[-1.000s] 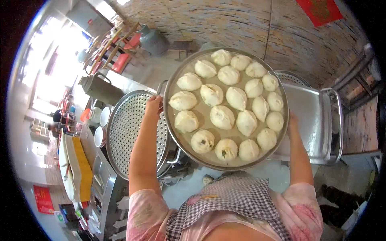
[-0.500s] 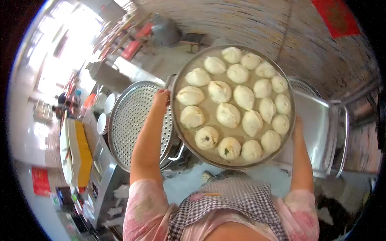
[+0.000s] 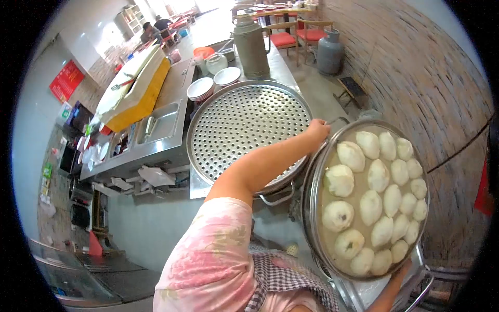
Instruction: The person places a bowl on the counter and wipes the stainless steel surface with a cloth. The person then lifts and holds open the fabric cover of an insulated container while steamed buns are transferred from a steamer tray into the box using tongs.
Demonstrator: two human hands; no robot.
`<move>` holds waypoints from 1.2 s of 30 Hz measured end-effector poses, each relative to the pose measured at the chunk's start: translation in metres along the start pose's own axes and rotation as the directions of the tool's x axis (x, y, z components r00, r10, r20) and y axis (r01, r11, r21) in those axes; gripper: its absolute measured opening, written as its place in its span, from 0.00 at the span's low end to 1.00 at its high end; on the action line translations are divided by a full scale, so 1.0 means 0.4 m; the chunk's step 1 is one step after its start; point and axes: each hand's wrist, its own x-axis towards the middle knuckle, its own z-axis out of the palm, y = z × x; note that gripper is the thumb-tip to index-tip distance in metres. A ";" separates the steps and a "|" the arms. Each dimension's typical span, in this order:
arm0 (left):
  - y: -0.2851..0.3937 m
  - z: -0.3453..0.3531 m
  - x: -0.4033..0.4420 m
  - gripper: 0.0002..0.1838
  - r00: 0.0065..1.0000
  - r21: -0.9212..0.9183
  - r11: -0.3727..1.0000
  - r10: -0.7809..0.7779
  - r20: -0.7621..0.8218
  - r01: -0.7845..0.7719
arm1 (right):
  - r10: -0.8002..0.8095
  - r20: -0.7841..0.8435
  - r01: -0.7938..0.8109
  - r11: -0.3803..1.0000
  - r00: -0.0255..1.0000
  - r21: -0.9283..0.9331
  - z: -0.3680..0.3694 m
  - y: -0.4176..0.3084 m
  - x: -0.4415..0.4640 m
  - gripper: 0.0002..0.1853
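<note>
A round metal steamer tray (image 3: 311, 229) filled with several rows of pale stuffed buns (image 3: 370, 207) is at the right, over a metal counter. My left hand (image 3: 318, 129) is closed around its handle on the far left side. My right hand (image 3: 401, 275) is at the tray's near right edge; its fingers are hidden by the rim, and it appears to grip the tray. The buns sit on a pale, damp-looking liner. Dark filling shows at the top of a bun or two on the near left.
A perforated steamer tier (image 3: 244, 130) stands left of the buns, under my left forearm. Behind it are stacked white bowls (image 3: 200, 88) and a tall thermos (image 3: 251, 48). A sink (image 3: 158, 122) lies further left. A gas cylinder (image 3: 330, 52) and small stool (image 3: 351, 89) stand by the wall.
My view has turned left, bringing in more of the sink and dining area. The bun tray, still in my hands, has gone from the middle to the right, past the perforated tier.
</note>
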 end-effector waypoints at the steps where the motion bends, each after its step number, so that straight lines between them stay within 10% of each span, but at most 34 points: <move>1: 0.002 -0.013 -0.002 0.08 1.000 -0.019 1.000 -0.014 0.013 0.014 | -0.015 -0.020 0.014 0.999 1.000 -0.031 -0.001 -0.049 -0.012 0.20; 9: 0.077 -0.281 0.010 0.07 0.997 -0.152 0.988 0.024 0.070 -0.013 | -0.134 -0.120 0.101 0.963 0.984 -0.248 0.273 -0.284 -0.215 0.20; 22: 0.166 -1.064 0.118 0.06 0.988 -0.073 0.997 0.007 -0.156 -0.019 | -0.090 0.100 0.121 0.922 0.991 -0.367 1.016 -0.086 -0.429 0.19; 36: 0.078 -1.285 0.187 0.09 0.997 -0.183 0.982 -0.051 -0.064 0.039 | -0.136 0.133 0.175 0.916 0.982 -0.360 1.221 0.021 -0.568 0.19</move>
